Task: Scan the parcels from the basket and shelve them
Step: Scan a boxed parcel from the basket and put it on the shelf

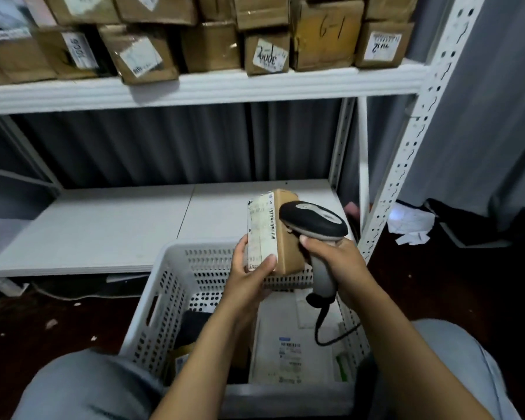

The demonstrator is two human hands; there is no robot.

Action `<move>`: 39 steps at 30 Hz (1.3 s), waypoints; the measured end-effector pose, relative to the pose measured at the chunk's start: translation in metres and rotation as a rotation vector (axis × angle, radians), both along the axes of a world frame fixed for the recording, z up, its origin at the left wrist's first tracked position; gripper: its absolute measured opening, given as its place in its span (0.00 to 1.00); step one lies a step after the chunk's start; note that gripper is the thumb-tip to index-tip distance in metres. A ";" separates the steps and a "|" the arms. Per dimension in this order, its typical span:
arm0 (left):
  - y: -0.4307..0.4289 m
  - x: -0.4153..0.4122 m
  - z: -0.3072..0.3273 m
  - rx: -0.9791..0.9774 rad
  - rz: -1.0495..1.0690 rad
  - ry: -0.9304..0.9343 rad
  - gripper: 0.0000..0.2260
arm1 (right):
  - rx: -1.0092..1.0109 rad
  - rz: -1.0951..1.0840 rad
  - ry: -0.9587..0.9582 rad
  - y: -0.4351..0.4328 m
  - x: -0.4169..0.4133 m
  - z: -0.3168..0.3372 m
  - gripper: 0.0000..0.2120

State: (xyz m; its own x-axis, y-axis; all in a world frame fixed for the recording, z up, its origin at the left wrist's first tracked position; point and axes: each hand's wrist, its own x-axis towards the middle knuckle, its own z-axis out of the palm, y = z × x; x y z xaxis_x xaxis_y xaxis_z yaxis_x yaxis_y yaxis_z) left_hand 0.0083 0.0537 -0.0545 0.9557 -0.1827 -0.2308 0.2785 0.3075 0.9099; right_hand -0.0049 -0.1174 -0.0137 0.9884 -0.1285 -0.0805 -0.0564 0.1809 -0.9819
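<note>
Your left hand (249, 277) holds a small brown parcel (287, 237) up over the white basket (164, 298). Your fingers (240, 248) wrap round its bottom end, and its white label faces you. Your right hand (337, 262) grips the scanner (312, 221) by the handle. The scanner's black head is just beside the parcel. More parcels (288, 350) lie in the basket.

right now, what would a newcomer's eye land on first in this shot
Dead centre, the left hand holds a small brown parcel upright above the white basket, while the right hand grips a black-and-grey scanner right beside it. Above them, the upper shelf is packed with cardboard boxes, several bearing handwritten numbers.
</note>
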 end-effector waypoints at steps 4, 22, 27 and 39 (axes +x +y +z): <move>0.014 -0.010 0.020 -0.288 0.033 0.070 0.32 | 0.030 0.016 -0.023 0.019 -0.004 0.012 0.13; 0.136 0.006 0.064 0.329 0.491 -0.261 0.22 | -0.759 0.088 -0.069 0.024 -0.022 0.075 0.09; 0.131 0.003 0.065 0.327 0.426 -0.280 0.22 | -0.769 0.091 -0.060 0.025 -0.027 0.081 0.11; 0.121 0.006 0.070 0.346 0.385 -0.299 0.23 | -0.771 0.076 -0.054 0.018 -0.021 0.080 0.08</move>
